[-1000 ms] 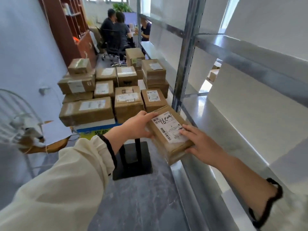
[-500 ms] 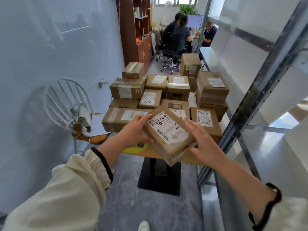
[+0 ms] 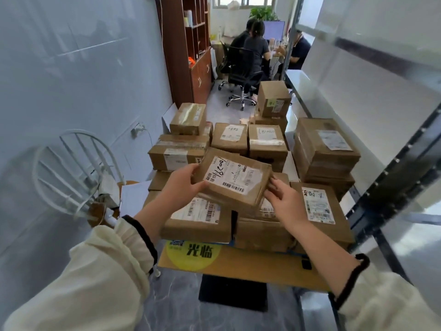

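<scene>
While the metal rack is rising along my right side, the surface is standing straight ahead of me, carrying a pile of parcels stacked several layers deep and leaving only its yellow front strip bare. A white chair is sitting against the wall on my left, just beside the surface.

At the near edge of the pile, a front-left parcel and a front-right parcel are lying flat with their labels up. The flat brown parcel I am working with is hanging in the air above them, tilted and touching nothing but my fingers, its white label facing up at me with handwritten digits on it.

My left grip is clasping the parcel's left end, thumb on top and fingers curling underneath. My right grip is holding the right end, fingertips bending around the corner.

I am judging the work to be about midway. The parcel is lifted, under control in both grips and hanging over the pile, so the carrying part is looking done. The placing is not: I am still needing to pick a spot, probably on the low front parcels, level the parcel, lower it flat and let go with both grips.
</scene>
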Motion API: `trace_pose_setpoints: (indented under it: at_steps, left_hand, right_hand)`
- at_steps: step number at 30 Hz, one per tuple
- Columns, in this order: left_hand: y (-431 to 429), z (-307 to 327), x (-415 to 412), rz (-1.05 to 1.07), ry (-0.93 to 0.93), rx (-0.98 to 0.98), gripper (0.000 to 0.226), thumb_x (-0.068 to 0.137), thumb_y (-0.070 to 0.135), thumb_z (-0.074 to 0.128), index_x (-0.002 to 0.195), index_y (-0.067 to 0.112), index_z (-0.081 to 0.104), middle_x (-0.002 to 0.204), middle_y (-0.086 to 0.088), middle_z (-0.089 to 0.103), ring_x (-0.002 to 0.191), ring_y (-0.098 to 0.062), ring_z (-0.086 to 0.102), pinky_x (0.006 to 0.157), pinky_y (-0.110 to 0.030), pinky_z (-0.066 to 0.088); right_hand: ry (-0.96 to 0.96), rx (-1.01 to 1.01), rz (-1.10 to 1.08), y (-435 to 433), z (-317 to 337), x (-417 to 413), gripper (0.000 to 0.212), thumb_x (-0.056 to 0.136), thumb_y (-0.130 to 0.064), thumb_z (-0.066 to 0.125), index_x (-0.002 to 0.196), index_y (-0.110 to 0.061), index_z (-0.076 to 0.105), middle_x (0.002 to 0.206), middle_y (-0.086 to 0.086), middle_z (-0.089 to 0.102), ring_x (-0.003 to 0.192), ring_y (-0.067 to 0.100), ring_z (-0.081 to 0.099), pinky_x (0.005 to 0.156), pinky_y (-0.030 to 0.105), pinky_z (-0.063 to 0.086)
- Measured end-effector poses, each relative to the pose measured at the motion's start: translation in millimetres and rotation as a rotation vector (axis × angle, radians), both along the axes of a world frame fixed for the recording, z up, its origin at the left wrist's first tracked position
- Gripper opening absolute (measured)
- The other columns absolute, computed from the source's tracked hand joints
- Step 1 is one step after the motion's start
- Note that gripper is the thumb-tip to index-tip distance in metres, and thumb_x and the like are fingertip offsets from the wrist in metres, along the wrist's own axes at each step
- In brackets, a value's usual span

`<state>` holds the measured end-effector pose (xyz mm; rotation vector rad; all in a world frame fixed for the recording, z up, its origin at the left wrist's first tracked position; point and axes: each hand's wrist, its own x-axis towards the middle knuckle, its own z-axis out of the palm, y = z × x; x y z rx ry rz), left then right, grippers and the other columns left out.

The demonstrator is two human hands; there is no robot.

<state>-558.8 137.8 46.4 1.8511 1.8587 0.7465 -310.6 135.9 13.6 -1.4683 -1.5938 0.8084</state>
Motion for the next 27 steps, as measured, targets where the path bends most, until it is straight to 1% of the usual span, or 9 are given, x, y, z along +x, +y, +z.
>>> trace_pose_setpoints:
  at_steps: [4, 9, 13, 15, 17, 19, 21, 24, 27]
  left_hand:
    - [23, -5, -5, 0.024, 0.014, -0.059, 0.066, 0.087, 0.032, 0.066, 0.143, 0.01, 0.038, 0.121, -0.011, 0.059, 0.101, -0.023, 0.058, 0.081, -0.027, 0.049]
    - [40, -13, -10, 0.033, -0.035, -0.176, 0.062, 0.09, 0.036, 0.061, 0.142, 0.013, 0.038, 0.122, -0.004, 0.057, 0.074, -0.012, 0.06, 0.048, -0.016, 0.046]
    - [50, -16, -13, 0.063, -0.037, -0.238, 0.053, 0.092, 0.047, 0.053, 0.136, 0.018, 0.044, 0.119, 0.0, 0.06, 0.08, -0.011, 0.065, 0.061, -0.025, 0.056]
    - [56, -17, -14, 0.116, -0.005, -0.232, 0.054, 0.092, 0.05, 0.049, 0.136, 0.02, 0.044, 0.123, -0.002, 0.061, 0.097, -0.015, 0.062, 0.076, -0.031, 0.056]
    - [60, -16, -14, 0.16, -0.066, -0.244, 0.062, 0.093, 0.047, 0.05, 0.146, 0.023, 0.029, 0.131, -0.005, 0.055, 0.105, -0.02, 0.058, 0.067, -0.025, 0.053]
    - [63, -14, -14, 0.182, -0.183, -0.276, 0.069, 0.093, 0.043, 0.052, 0.15, 0.032, 0.015, 0.134, -0.007, 0.051, 0.097, -0.02, 0.056, 0.052, -0.019, 0.046]
    - [64, -10, -16, 0.186, -0.256, -0.318, 0.07, 0.092, 0.041, 0.055, 0.149, 0.037, 0.015, 0.133, -0.005, 0.051, 0.09, -0.016, 0.056, 0.052, -0.021, 0.048]
    - [62, -7, -22, 0.212, -0.329, -0.355, 0.054, 0.09, 0.037, 0.06, 0.137, 0.029, 0.035, 0.115, 0.0, 0.058, 0.084, -0.015, 0.061, 0.056, -0.03, 0.056]
    - [55, 0, -34, 0.284, -0.396, -0.355, 0.038, 0.089, 0.033, 0.062, 0.117, 0.022, 0.039, 0.093, 0.003, 0.056, 0.076, -0.016, 0.062, 0.049, -0.031, 0.054]
  right_hand:
    - [0.059, -0.144, 0.006, 24, -11, -13, 0.041, 0.1, -0.015, 0.041, 0.141, -0.015, 0.04, 0.14, 0.0, 0.048, 0.133, 0.017, 0.039, 0.101, 0.021, 0.032]
    - [0.198, -0.277, 0.044, 45, -17, -16, 0.04, 0.102, -0.018, 0.034, 0.142, -0.017, 0.039, 0.14, -0.001, 0.046, 0.134, 0.018, 0.038, 0.104, 0.025, 0.033]
    - [0.323, -0.35, 0.126, 49, -14, -18, 0.04, 0.102, -0.027, 0.032, 0.141, -0.021, 0.039, 0.127, -0.009, 0.051, 0.125, 0.012, 0.043, 0.101, 0.025, 0.038]
    - [0.327, -0.378, 0.192, 51, -12, -17, 0.043, 0.1, -0.031, 0.036, 0.143, -0.024, 0.034, 0.124, -0.014, 0.052, 0.118, 0.008, 0.046, 0.093, 0.02, 0.039]
    - [0.286, -0.393, 0.266, 54, -12, -18, 0.053, 0.096, -0.032, 0.046, 0.146, -0.026, 0.027, 0.131, -0.011, 0.049, 0.112, 0.005, 0.049, 0.091, 0.02, 0.042]
    - [0.145, -0.382, 0.31, 58, -13, -18, 0.073, 0.089, -0.036, 0.06, 0.149, -0.029, 0.018, 0.147, -0.007, 0.035, 0.128, 0.014, 0.041, 0.104, 0.033, 0.037]
    - [0.066, -0.368, 0.364, 64, -13, -17, 0.085, 0.085, -0.034, 0.067, 0.15, -0.03, 0.012, 0.152, -0.007, 0.027, 0.136, 0.016, 0.031, 0.111, 0.037, 0.03]
    - [-0.009, -0.332, 0.461, 72, -9, -19, 0.085, 0.085, -0.029, 0.067, 0.15, -0.03, 0.012, 0.148, -0.013, 0.03, 0.136, 0.011, 0.03, 0.108, 0.029, 0.03]
    - [-0.028, -0.271, 0.521, 81, 6, -32, 0.071, 0.089, -0.019, 0.063, 0.143, -0.033, 0.019, 0.123, -0.026, 0.044, 0.117, 0.0, 0.041, 0.085, 0.001, 0.037]
